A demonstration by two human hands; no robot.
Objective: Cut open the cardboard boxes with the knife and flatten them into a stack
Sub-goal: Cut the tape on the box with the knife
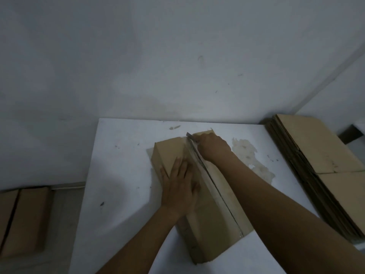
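The long brown cardboard box (pixel 199 186) on the white tabletop (pixel 122 175) is pinned flat by the open left hand (pixel 178 186) so it can't shift. The narrow grey-bladed knife (pixel 190 136) is gripped in the right hand (pixel 212 147) at the far end of the taped centre seam. The flattened cardboard stack (pixel 316 165) sits alongside on the right.

A long brown box (pixel 207 224) lies seam up — the knife (pixel 190 136) at its far end, flattened stack (pixel 316 165) rightward.

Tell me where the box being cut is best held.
Hold the box by its left top panel, coming from the left, palm flat, as the left hand does: the seam runs lengthwise down the middle, where the right hand holds the knife.
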